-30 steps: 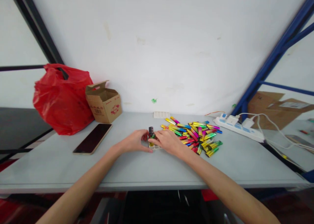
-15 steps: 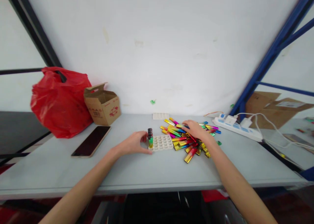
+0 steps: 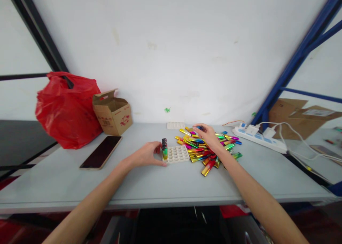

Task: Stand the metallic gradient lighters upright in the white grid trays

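Note:
My left hand (image 3: 148, 155) grips the left end of a white tray (image 3: 177, 154) with rows of round holes, thumb at the front edge and fingers curled at the side. Several lighters (image 3: 165, 153) with black tops stand upright in a row in its left column; the nearest is green and yellow. My right hand (image 3: 207, 135) is raised over a heap of shiny coloured lighters (image 3: 199, 153), its fingers pinching a dark blue lighter (image 3: 199, 128), partly hidden by the fingers.
A second white tray (image 3: 175, 125) lies by the wall. To the left are a phone (image 3: 101, 153), a cardboard box (image 3: 117, 117) and a red plastic bag (image 3: 68, 110). A power strip (image 3: 260, 139) with plugs and white cables lies at the right, near a blue metal frame (image 3: 283, 69).
My right hand has lifted out of the heap, slightly up and to the left, with a lighter now between its fingers. My left hand stays at the tray.

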